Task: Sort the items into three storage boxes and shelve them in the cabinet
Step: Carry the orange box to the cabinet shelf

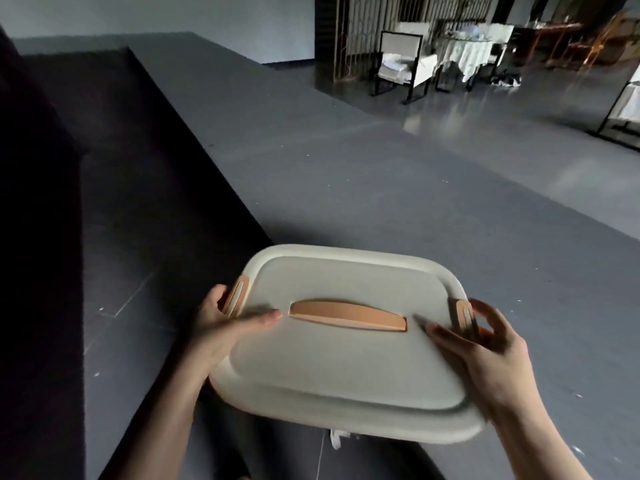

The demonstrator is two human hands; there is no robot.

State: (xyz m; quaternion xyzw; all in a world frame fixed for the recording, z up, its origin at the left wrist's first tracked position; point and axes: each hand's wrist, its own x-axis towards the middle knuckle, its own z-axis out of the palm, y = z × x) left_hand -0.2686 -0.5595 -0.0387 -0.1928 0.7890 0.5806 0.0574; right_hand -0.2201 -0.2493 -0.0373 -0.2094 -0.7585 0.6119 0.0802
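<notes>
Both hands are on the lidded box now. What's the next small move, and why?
Probably press the right latch shut. The left hand grips the storage box at its left latch, thumb on the lid, while the right hand has its fingers at that clip. The picture is blurred, so whether it is clicked is unclear.

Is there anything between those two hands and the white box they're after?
No. Both hands are already on the box: the left hand holds its left edge by the orange latch, and the right hand is at the right latch. Nothing visible sits between them. The cabinet is not clearly in view.
</notes>
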